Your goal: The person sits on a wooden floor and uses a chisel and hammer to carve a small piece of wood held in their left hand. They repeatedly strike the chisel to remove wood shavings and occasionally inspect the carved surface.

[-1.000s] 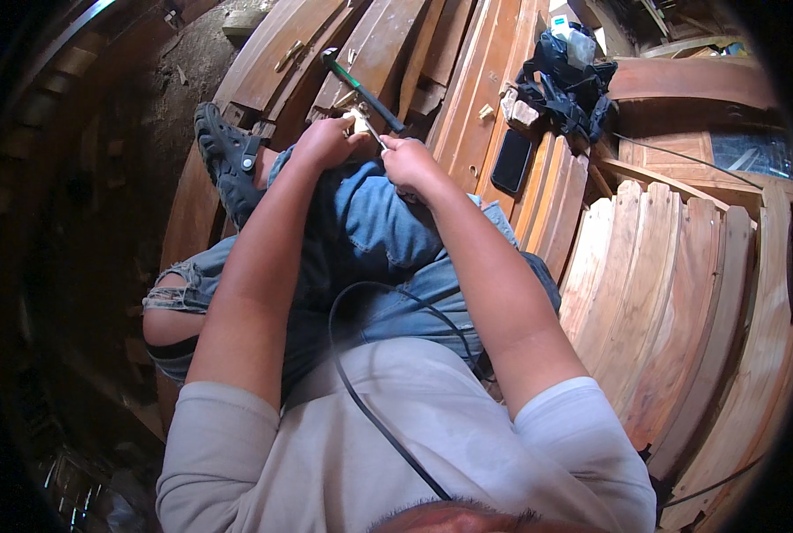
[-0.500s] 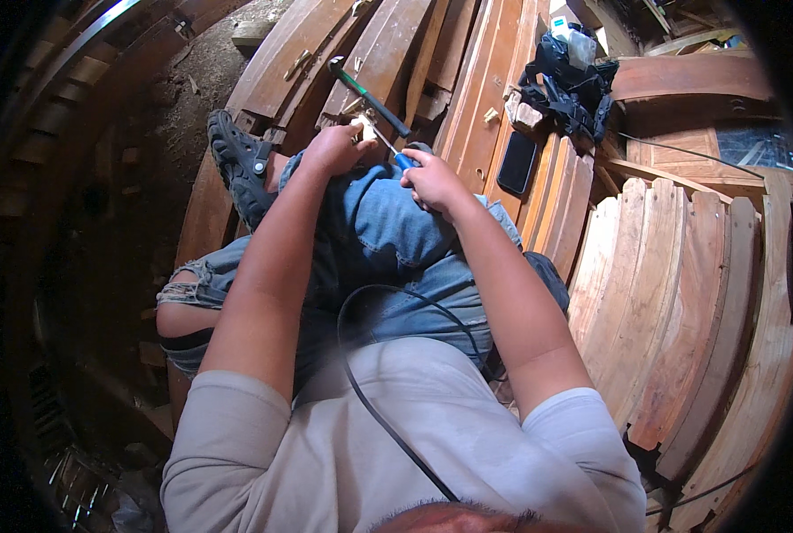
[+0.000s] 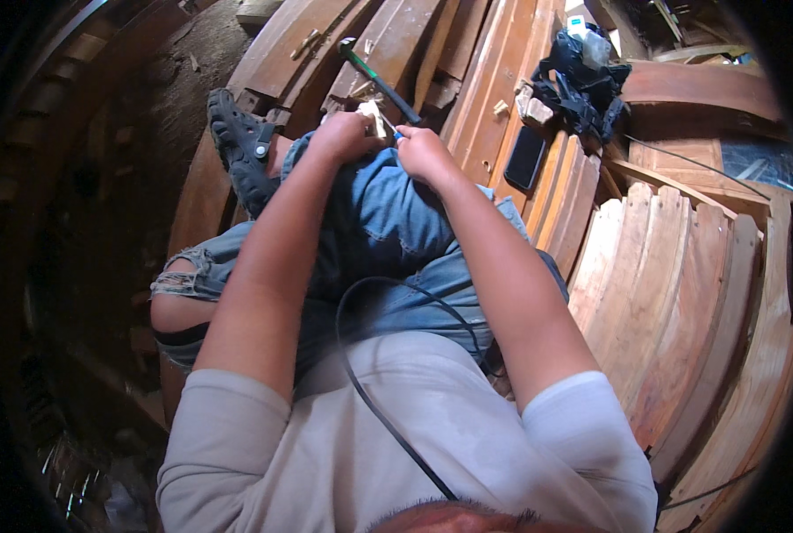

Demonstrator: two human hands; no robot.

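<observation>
My left hand (image 3: pixel 345 138) is closed on a small pale piece (image 3: pixel 372 113), which looks like wood, just beyond my raised knee. Closed round the blue handle of a screwdriver (image 3: pixel 399 134), my right hand (image 3: pixel 426 156) is close beside it. The shaft points toward the pale piece; whether its tip touches is too small to tell. Past both hands a hammer (image 3: pixel 380 85) with a green and black handle lies across the wooden boards.
A black phone (image 3: pixel 525 158) rests on the boards to the right, below a black plastic bag (image 3: pixel 577 89). Stacked curved slats (image 3: pixel 658 293) fill the right side. My dark clog (image 3: pixel 237 147) is at left, and a black cable (image 3: pixel 370 400) crosses my lap.
My right hand has moved slightly in toward the left hand and the pale piece, and less of the screwdriver shows. The whole view has shifted a little.
</observation>
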